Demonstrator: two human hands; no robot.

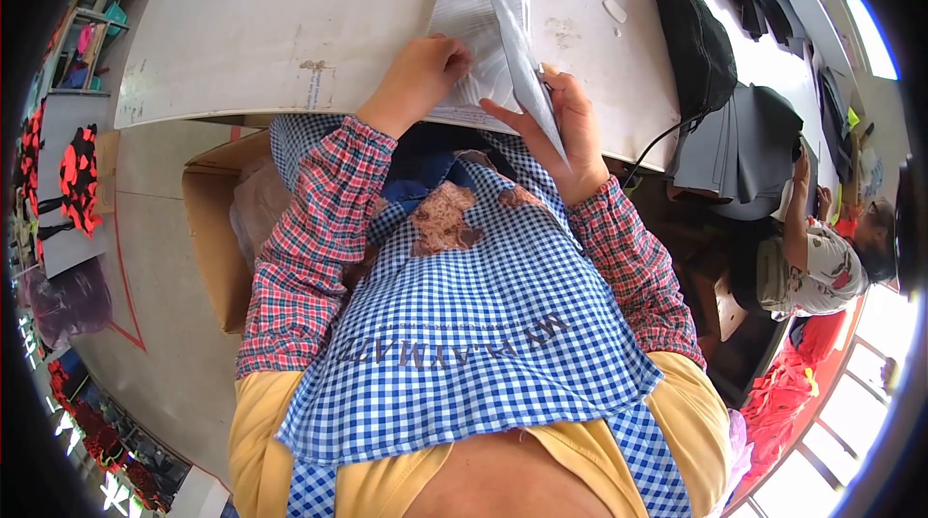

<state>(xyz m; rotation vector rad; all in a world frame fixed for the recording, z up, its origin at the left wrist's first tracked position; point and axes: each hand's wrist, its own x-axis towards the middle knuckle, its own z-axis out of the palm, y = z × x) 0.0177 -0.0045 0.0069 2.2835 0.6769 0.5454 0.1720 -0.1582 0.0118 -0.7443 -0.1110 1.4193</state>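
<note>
A stack of thin silver-grey sheets (471,11) with pale stripes lies on the white table in front of me. One silver-grey sheet (523,64) stands raised and bent along the stack's right side, its lower corner pointing down past the table edge. My right hand (568,127) grips this raised sheet, thumb on the near side and fingers behind it. On the stack's left side rests my left hand (430,73), fingers curled and closed. Its fingertips are at the stack's surface; what they pinch, if anything, is hidden.
The white table (251,25) ends just before my body. A black waist bag (691,44) lies to the right, its strap hanging over the edge. Grey sheets (739,146) drape at the far right, near another person (822,262). A cardboard box (215,228) stands below left.
</note>
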